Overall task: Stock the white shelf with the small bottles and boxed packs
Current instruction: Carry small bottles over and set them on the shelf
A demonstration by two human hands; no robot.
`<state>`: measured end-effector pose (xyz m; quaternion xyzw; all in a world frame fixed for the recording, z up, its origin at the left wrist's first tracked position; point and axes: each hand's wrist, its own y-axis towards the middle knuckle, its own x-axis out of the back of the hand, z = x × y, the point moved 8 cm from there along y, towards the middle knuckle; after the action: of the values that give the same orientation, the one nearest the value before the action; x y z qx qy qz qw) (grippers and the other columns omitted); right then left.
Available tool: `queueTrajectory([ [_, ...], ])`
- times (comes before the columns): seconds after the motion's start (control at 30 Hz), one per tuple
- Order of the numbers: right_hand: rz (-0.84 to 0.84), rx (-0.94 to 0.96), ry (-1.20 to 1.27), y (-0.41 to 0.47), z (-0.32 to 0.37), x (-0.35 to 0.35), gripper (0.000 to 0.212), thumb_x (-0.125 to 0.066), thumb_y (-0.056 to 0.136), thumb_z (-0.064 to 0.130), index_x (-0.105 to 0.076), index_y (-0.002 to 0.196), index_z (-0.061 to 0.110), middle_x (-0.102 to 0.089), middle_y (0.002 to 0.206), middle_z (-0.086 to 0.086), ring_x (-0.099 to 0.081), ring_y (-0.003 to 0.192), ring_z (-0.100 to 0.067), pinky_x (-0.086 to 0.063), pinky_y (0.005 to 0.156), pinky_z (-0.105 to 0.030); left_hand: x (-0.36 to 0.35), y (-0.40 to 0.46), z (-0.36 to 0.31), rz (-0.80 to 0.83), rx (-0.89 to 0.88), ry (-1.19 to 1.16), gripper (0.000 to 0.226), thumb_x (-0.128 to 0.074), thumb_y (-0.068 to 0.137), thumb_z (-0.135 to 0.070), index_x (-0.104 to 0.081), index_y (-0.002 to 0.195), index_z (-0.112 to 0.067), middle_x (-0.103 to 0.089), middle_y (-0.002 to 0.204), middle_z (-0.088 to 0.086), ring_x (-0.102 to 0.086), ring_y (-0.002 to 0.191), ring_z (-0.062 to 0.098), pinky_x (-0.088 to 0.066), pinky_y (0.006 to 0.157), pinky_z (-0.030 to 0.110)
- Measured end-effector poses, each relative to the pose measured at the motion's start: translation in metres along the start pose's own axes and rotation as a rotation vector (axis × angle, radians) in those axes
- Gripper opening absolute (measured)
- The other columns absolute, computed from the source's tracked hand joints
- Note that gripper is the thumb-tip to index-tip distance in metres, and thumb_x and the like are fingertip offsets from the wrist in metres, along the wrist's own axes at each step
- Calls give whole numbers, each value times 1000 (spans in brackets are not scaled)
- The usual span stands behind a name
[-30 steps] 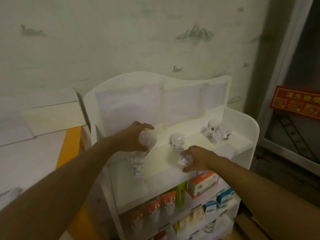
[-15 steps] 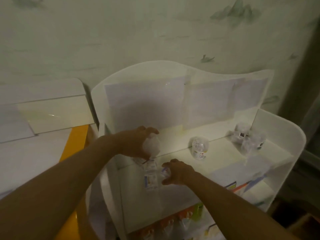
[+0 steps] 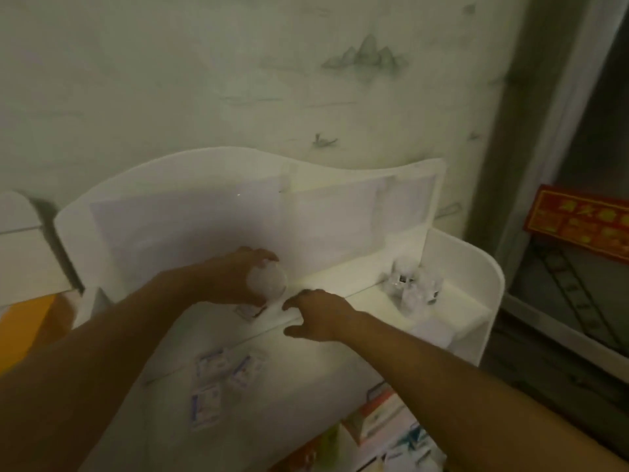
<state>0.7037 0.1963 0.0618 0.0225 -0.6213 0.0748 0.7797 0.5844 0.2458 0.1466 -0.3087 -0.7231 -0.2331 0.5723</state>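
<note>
The white shelf stands against the wall. My left hand grips a small white bottle at the back left of the top tier. My right hand hovers just to its right with fingers curved and thumb apart; whatever lies under the palm is hidden. Three small labelled bottles lie on the front of the top tier. A cluster of clear bottles stands at the back right corner. Boxed packs fill the lower tier.
An orange surface and a white counter sit to the left of the shelf. A red sign hangs on a dark doorway at the right. The painted wall rises close behind the shelf.
My right hand has let go of the small bottle at the shelf front and moved back to where a lone bottle stood. The left hand still holds its bottle. The view shifted.
</note>
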Motion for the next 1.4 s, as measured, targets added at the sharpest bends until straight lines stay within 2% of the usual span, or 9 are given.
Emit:
queueTrajectory([
  [0.13, -58, -126, -32, -36, -89, 51, 55, -60, 87, 52, -51, 136, 30, -51, 140, -4, -48, 128, -25, -43, 104, -42, 10, 45, -44, -63, -1, -61, 107, -66, 43, -68, -43, 138, -24, -44, 124, -6, -46, 117, 16, -37, 100, 27],
  [0.27, -49, -253, -51, -79, -175, 79, 51, -59, 89, 49, -51, 136, 29, -52, 139, -3, -49, 126, -23, -43, 103, -38, -26, 92, -94, -27, 6, -80, 85, -82, 65, -46, -41, 138, -30, -47, 132, 1, -48, 122, 21, -40, 103, 31],
  [0.37, -59, -304, -19, -107, -222, 85, 49, -59, 91, 46, -53, 136, 28, -53, 139, 0, -51, 124, -21, -43, 104, -36, -78, 128, -130, 45, -1, -64, 82, -79, 66, -48, -39, 137, -36, -46, 135, -1, -51, 123, 22, -43, 103, 39],
  [0.53, -51, -365, 70, -141, -284, 72, 44, -62, 90, 44, -56, 132, 30, -56, 137, 4, -53, 120, -17, -43, 105, -30, -153, 168, -163, 138, 102, 105, 83, -70, 69, -58, -30, 140, -39, -41, 141, -2, -53, 121, 26, -45, 98, 41],
  [0.73, -15, -437, 140, -172, -338, 54, 45, -63, 90, 44, -54, 132, 33, -53, 138, 5, -52, 121, -16, -45, 106, -33, -187, 207, -166, 195, 152, 234, 83, -70, 74, -47, -27, 144, -34, -36, 143, 2, -54, 121, 28, -46, 97, 41],
  [0.87, 1, -453, 170, -184, -355, 49, 44, -63, 90, 42, -54, 132, 32, -52, 138, 5, -54, 119, -17, -51, 100, -35, -191, 224, -170, 191, 149, 258, 81, -69, 76, -42, -27, 145, -33, -36, 142, 3, -55, 119, 28, -47, 96, 41],
  [1.07, 16, -431, 141, -172, -361, 52, 45, -62, 90, 43, -53, 133, 32, -52, 138, 5, -51, 123, -17, -44, 106, -36, -180, 224, -167, 192, 109, 278, 85, -69, 74, -47, -24, 145, -36, -35, 145, 0, -53, 124, 27, -45, 98, 41],
  [1.27, 22, -323, 117, -133, -333, 56, 47, -62, 90, 44, -54, 134, 30, -55, 138, 4, -54, 119, -18, -44, 104, -32, -154, 204, -160, 187, 61, 200, 84, -72, 75, -44, -26, 144, -39, -35, 142, 3, -56, 115, 31, -50, 93, 41],
  [1.4, 29, -225, 110, -101, -301, 57, 49, -60, 90, 47, -53, 135, 28, -53, 139, 2, -53, 120, -19, -44, 103, -31, -120, 183, -141, 147, 74, 175, 77, -70, 81, -44, -28, 145, -38, -35, 142, 4, -54, 117, 32, -47, 98, 41],
])
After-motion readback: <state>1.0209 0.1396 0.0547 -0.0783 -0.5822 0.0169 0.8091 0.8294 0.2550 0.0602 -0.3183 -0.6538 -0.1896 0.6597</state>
